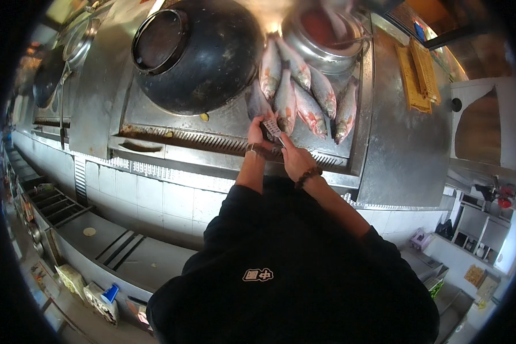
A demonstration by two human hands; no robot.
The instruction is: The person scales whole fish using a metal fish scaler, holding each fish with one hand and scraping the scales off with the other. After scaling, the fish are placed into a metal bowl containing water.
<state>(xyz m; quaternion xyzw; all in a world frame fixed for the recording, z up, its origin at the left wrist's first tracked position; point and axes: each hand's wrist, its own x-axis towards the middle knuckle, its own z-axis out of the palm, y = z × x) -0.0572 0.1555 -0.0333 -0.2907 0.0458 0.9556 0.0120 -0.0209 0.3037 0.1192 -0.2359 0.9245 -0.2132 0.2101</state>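
Several whole fish (pixel 286 101) lie side by side on a stainless steel counter with a slotted drain along its front. My left hand (pixel 256 132) is at the head end of the leftmost fish (pixel 259 102), its fingers closed around that end. In my right hand (pixel 296 158) is a metal fish scaler or small grater (pixel 272 128) with holes in its head, held by the handle. The tool's perforated head is over the front end of the leftmost fish, close to my left fingers. Whether it touches the fish cannot be told.
An upturned black wok (pixel 206 56) stands left of the fish. Behind them is a steel pot (pixel 327 53) with reddish contents. Yellow slatted pieces (pixel 415 79) lie on the right counter. The steel front edge (pixel 202 157) runs before my body.
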